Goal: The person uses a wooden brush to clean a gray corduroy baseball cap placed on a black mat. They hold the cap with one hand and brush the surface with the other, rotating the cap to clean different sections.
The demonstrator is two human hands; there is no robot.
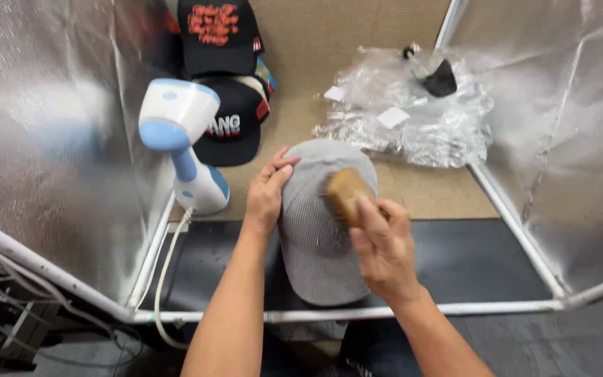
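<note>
The right hand [383,244] grips a wooden brush [345,193] against the grey cap [315,244] — the left hand [266,192] lies flat, fingers loose, on the cap's side.

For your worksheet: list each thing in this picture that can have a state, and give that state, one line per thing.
Left hand: flat against the grey cap's side.
Right hand: grip closed on the wooden brush.
Wooden brush: bristles down on the cap.
Grey cap: crown up.
Steamer: standing upright, cord attached.
Black caps: stacked.
Plastic bags: crumpled, lying flat.
</note>
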